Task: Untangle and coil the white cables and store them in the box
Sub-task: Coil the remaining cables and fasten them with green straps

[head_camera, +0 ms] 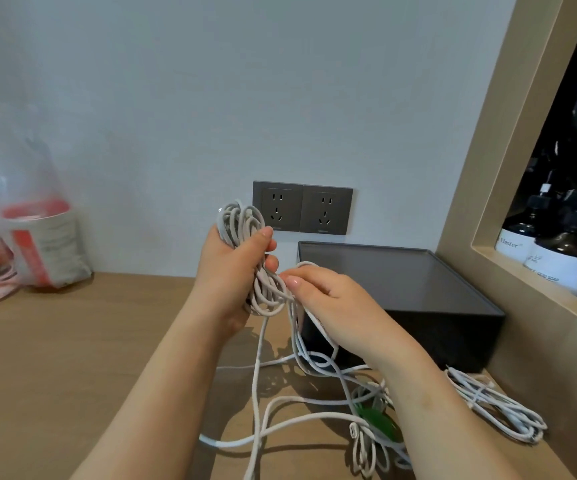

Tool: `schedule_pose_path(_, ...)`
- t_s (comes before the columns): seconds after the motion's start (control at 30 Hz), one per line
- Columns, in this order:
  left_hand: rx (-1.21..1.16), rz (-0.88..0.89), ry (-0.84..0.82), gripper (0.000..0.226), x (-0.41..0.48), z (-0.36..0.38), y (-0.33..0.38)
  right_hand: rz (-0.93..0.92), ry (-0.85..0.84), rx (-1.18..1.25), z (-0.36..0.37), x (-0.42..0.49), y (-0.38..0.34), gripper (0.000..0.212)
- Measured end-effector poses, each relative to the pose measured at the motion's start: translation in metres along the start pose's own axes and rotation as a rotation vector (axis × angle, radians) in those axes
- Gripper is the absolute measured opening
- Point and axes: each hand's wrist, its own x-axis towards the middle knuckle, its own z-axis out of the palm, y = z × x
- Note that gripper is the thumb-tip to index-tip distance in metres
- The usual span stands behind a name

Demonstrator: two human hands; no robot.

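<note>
Step in hand: coiling. My left hand (231, 271) is clenched round a part-wound coil (245, 244) of white cable, held upright. My right hand (332, 303), just to its right, pinches the running strand where it meets the coil. Below both hands the loose cables (297, 420) lie tangled on the table (72, 358). The box (418, 341) sits open just behind my right hand. Next, I judge, I lay a fresh loop over the left fingers, drawing slack gently from the tangle.

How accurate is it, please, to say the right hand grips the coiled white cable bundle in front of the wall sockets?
Not quite: the head view shows the left hand gripping the coiled white cable bundle in front of the wall sockets.
</note>
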Motion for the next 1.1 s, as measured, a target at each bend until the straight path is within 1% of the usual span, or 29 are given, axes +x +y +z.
schedule_pose_path(0.07,-0.003,-0.022,-0.022,0.016,0.0,-0.002,0.001,0.029,0.008,0.073,0.0,-0.001,-0.003,0.034)
schedule_pose_path(0.13,-0.002,-0.053,-0.07,0.013,-0.001,-0.004,0.002,0.053,0.082,0.08,-0.003,-0.002,-0.005,0.04)
schedule_pose_path(0.2,-0.001,-0.087,-0.148,0.007,-0.004,-0.004,0.004,0.092,0.217,0.054,-0.007,-0.001,-0.002,0.038)
schedule_pose_path(0.3,-0.004,-0.125,-0.244,0.009,-0.007,-0.002,0.006,0.251,0.465,0.075,-0.024,0.0,0.011,0.042)
schedule_pose_path(0.33,0.002,-0.128,-0.255,0.01,-0.007,-0.002,0.006,0.295,0.515,0.05,-0.03,0.0,0.016,0.042)
schedule_pose_path(0.4,0.018,-0.127,-0.251,0.009,-0.006,-0.002,0.005,0.344,0.542,-0.059,-0.041,-0.002,0.024,0.038)
schedule_pose_path(0.43,0.021,-0.127,-0.243,0.007,-0.006,-0.002,0.004,0.343,0.522,-0.067,-0.043,-0.004,0.025,0.034)
schedule_pose_path(0.47,0.022,-0.127,-0.232,0.006,-0.005,-0.002,0.003,0.323,0.479,-0.008,-0.043,-0.004,0.023,0.028)
schedule_pose_path(0.5,0.022,-0.126,-0.218,0.007,-0.005,-0.001,0.001,0.291,0.412,0.103,-0.04,-0.005,0.018,0.021)
schedule_pose_path(0.57,0.032,-0.111,-0.183,0.01,-0.003,-0.001,-0.001,0.209,0.25,0.337,-0.034,-0.007,0.004,0.018)
schedule_pose_path(0.6,0.039,-0.096,-0.163,0.011,-0.002,-0.001,-0.002,0.172,0.153,0.378,-0.03,-0.008,-0.003,0.018)
schedule_pose_path(0.63,0.048,-0.077,-0.145,0.011,-0.001,-0.001,-0.003,0.135,0.045,0.329,-0.028,-0.01,-0.007,0.013)
schedule_pose_path(0.67,0.063,-0.056,-0.13,0.011,0.0,-0.002,-0.003,0.101,-0.065,0.216,-0.026,-0.011,-0.009,0.006)
schedule_pose_path(0.7,0.081,-0.036,-0.119,0.012,0.0,-0.002,-0.004,0.076,-0.171,0.078,-0.025,-0.012,-0.011,0.01)
schedule_pose_path(0.73,0.098,-0.019,-0.111,0.012,0.001,-0.003,-0.004,0.068,-0.247,-0.037,-0.025,-0.013,-0.011,0.018)
schedule_pose_path(0.77,0.108,-0.009,-0.106,0.012,0.001,-0.003,-0.004,0.066,-0.28,-0.107,-0.024,-0.014,-0.01,0.022)
schedule_pose_path(0.8,0.113,-0.005,-0.106,0.012,0.001,-0.004,-0.004,0.069,-0.264,-0.122,-0.023,-0.014,-0.011,0.021)
schedule_pose_path(0.87,0.125,-0.006,-0.126,0.014,0.0,-0.003,-0.003,0.076,-0.175,-0.029,-0.022,-0.014,-0.012,0.015)
schedule_pose_path(0.93,0.135,-0.013,-0.158,0.016,-0.001,-0.003,-0.002,0.137,-0.037,0.155,-0.021,-0.013,-0.008,0.022)
schedule_pose_path(1.03,0.128,-0.022,-0.223,0.015,-0.003,-0.003,0.001,0.255,0.205,0.534,-0.026,-0.006,-0.002,0.03)
schedule_pose_path(1.1,0.125,-0.024,-0.256,0.013,-0.005,-0.002,0.003,0.328,0.314,0.853,-0.032,-0.004,0.002,0.032)
